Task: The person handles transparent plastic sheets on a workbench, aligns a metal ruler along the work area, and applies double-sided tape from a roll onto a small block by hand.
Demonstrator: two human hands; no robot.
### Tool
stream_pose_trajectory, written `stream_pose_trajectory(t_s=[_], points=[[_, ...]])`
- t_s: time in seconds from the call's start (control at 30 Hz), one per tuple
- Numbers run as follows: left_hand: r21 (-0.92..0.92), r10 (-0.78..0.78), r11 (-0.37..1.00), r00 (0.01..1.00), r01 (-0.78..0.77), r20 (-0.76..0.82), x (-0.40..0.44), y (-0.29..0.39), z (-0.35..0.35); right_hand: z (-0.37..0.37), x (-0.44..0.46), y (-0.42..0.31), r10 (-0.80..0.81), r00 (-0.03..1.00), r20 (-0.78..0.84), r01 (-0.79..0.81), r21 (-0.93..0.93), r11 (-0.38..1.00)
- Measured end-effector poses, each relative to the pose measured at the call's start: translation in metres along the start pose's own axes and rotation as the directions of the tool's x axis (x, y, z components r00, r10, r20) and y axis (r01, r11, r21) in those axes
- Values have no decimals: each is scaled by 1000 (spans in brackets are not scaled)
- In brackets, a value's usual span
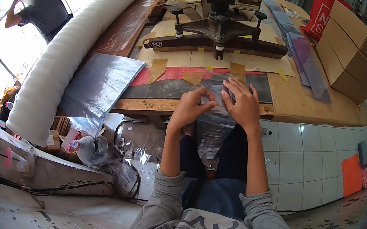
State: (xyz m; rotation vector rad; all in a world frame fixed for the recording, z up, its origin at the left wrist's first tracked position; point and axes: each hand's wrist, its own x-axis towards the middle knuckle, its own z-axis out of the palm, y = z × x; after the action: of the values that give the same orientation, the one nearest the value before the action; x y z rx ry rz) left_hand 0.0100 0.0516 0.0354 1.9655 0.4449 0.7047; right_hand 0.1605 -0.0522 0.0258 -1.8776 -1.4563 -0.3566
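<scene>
At far left, a long white foam roll (58, 62); next, silvery clear plastic sheeting (102, 79) over the wooden-edged tabletop (146, 107). Left hand (189, 107) with thumb and forefinger curled — grip impossible to tell. Creased transparent plastic film (211, 136) hanging by the front edge; right hand (244, 106) just above — fingers spread, grip released.

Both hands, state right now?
Left hand: curled beside the clear plastic; can't tell whether it's holding any.
Right hand: open, over the same plastic; contact unclear.
</scene>
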Motion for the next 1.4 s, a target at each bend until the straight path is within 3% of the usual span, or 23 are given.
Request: stream_pose_trajectory(t_s=[0.43,1.4], points=[[85,-37,996,998,33,41,0,6,-3,0,0,0,-11,1000,2,11,-2,1000],[41,-57,998,998,55,41,-1,10,-3,0,0,1,-14,1000,3,14,-9,1000]])
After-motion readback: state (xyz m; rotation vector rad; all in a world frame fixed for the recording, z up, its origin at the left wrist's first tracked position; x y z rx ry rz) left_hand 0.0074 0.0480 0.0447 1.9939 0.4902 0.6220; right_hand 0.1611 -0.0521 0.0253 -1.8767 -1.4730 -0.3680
